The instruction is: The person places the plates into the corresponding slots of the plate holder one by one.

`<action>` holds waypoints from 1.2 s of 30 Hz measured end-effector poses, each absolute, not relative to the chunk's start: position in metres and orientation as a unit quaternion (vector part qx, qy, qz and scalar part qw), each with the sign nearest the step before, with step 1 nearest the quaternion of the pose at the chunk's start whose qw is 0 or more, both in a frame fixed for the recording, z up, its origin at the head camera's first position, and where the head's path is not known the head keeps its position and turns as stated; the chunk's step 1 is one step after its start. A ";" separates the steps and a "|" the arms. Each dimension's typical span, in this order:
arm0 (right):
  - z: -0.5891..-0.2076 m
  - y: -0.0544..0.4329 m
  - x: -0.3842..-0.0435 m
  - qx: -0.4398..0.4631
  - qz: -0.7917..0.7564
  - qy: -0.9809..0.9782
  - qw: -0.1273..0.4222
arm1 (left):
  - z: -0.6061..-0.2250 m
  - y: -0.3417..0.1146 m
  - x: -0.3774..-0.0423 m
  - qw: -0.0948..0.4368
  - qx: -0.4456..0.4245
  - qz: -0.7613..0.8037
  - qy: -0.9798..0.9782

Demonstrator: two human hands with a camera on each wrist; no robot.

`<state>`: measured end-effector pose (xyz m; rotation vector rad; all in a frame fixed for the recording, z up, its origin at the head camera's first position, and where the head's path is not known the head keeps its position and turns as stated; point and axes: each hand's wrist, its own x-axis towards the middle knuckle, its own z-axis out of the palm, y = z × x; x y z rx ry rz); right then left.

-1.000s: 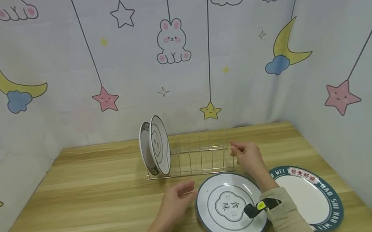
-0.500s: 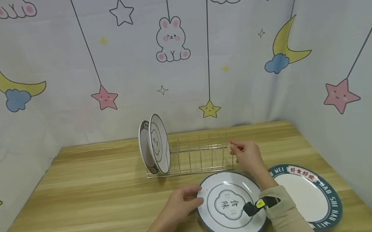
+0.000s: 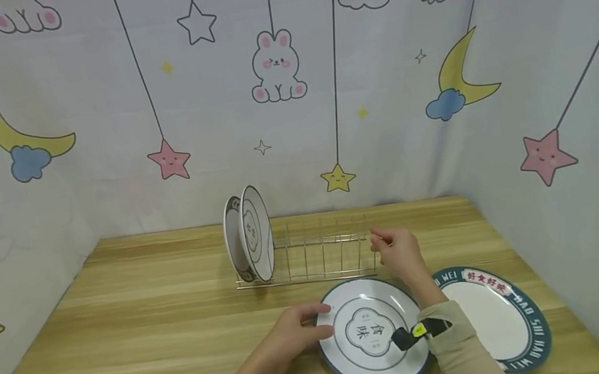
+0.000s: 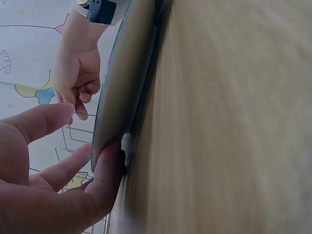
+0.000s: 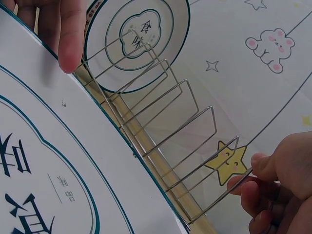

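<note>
My left hand [image 3: 296, 341] is at the left edge of a round white plate [image 3: 370, 335] with a blue rim. In the left wrist view its thumb [image 4: 53, 119] lies above the plate [image 4: 122, 78], with a finger tucked under the rim. My right hand [image 3: 400, 256] pinches the end wire of a metal dish rack [image 3: 324, 256] between thumb and fingers, as the right wrist view also shows. Two plates [image 3: 257, 234] stand on edge at the rack's left end, and the other slots hold none.
To the right, partly behind my right sleeve, an oval plate [image 3: 497, 319] with a dark green lettered rim lies on the wooden table [image 3: 124, 351]. Behind the table hangs a white curtain [image 3: 234, 91] printed with stars, moons and rabbits.
My left hand has moved right, from beside the white plate onto its rim. The right hand has stayed on the rack's end.
</note>
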<state>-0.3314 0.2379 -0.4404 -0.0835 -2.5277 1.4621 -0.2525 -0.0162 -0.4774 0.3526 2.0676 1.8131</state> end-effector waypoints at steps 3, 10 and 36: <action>-0.441 0.238 -0.333 -0.025 0.495 -0.861 0.113 | -0.475 -0.016 -0.251 0.175 0.122 0.632 0.745; -0.442 0.240 -0.336 -0.021 0.495 -0.860 0.117 | -0.471 -0.017 -0.251 0.153 0.102 0.598 0.780; -0.441 0.240 -0.336 -0.015 0.498 -0.860 0.108 | -0.451 -0.030 -0.249 -0.016 0.092 0.586 0.805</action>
